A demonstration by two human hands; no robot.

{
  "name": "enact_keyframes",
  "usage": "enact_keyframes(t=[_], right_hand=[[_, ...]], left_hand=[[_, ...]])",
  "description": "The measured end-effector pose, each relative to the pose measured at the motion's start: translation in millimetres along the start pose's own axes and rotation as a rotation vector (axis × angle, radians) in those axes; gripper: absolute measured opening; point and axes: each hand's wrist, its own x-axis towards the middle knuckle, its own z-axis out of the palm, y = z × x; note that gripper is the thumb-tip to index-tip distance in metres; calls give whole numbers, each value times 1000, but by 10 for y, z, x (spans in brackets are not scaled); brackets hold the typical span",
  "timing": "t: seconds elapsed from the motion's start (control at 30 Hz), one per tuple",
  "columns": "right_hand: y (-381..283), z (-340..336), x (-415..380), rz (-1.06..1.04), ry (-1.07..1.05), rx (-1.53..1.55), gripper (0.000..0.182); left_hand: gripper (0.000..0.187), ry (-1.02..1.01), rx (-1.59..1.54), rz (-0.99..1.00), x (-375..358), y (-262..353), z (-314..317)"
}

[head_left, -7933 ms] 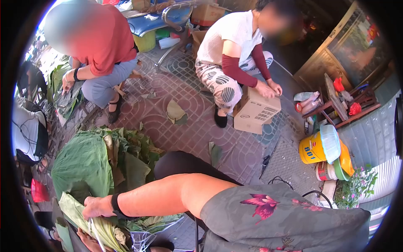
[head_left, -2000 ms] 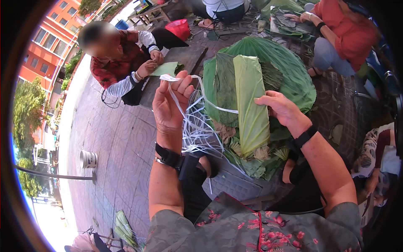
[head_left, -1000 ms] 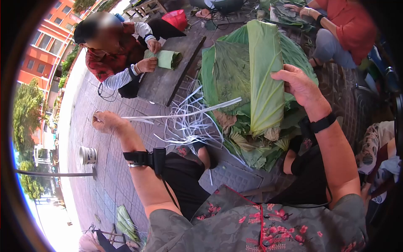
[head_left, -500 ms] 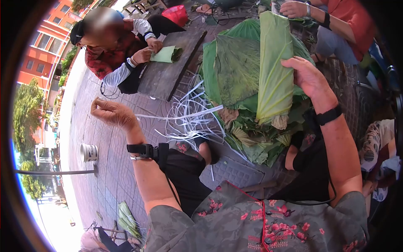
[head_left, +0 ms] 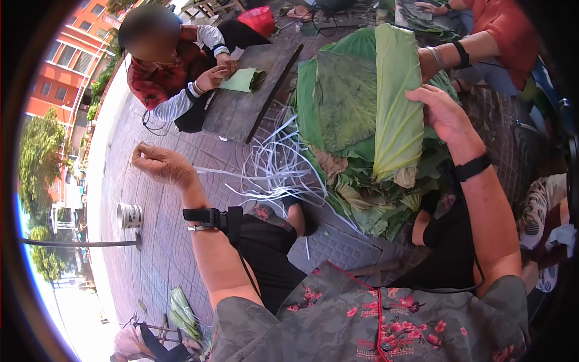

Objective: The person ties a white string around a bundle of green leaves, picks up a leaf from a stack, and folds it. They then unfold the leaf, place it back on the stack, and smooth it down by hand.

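My right hand (head_left: 445,113) grips the right edge of a folded pale-green lotus leaf (head_left: 395,102), thumb on the near face, fingers hidden behind it. The leaf stands upright over a pile of large green leaves (head_left: 344,90), with drier, crumpled ones lower down. My left hand (head_left: 163,164) is raised at the left, its fingers curled into a pinch. A white plastic strap (head_left: 216,173) runs from that hand toward a tangled heap of straps (head_left: 278,166) on the paving. Its end inside the fingers is hidden.
A person at the upper left handles a rolled leaf (head_left: 241,80) on a dark board (head_left: 250,108). At the upper right, a co-worker's hand (head_left: 429,62) reaches behind the folded leaf. A white bucket (head_left: 129,216) and a leaf bundle (head_left: 184,314) are at the left.
The co-worker at the upper right has brought one hand down beside the folded leaf, by my right hand. The folded leaf is slightly lower in view. My left hand has barely moved.
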Motion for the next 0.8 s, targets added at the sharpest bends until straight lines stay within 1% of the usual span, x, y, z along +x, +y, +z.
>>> enact_keyframes(t=[0.07, 0.17, 0.2, 0.3, 0.4, 0.53, 0.63, 0.67, 0.8], right_hand=[[-16, 24, -31, -5, -3, -15, 35], [-17, 29, -43, -28, -50, 6, 32], [-23, 33, -45, -40, -74, 19, 31], [-190, 118, -164, -41, -155, 50, 26], [-309, 98, -244, -57, -207, 74, 22], [-379, 5, -312, -88, -189, 45, 22], [-400, -121, -299, -106, -142, 32, 21], [-400, -162, -290, -113, -134, 43, 21], [-428, -226, -331, -115, -87, 92, 21]], left_hand=[[22, -29, -39, 2, -34, 83, 39], [22, -138, -133, 59, -259, 92, 219], [21, -303, -171, -110, -337, 293, 179], [20, -501, -267, -84, -652, 344, 396], [19, -896, -323, -317, -912, 415, 509], [21, -1166, -423, -391, -1165, 358, 700], [23, -1252, -326, -337, -1282, 344, 727], [27, -1258, -227, -289, -1332, 338, 734], [31, -1319, -24, -142, -1425, 393, 712]])
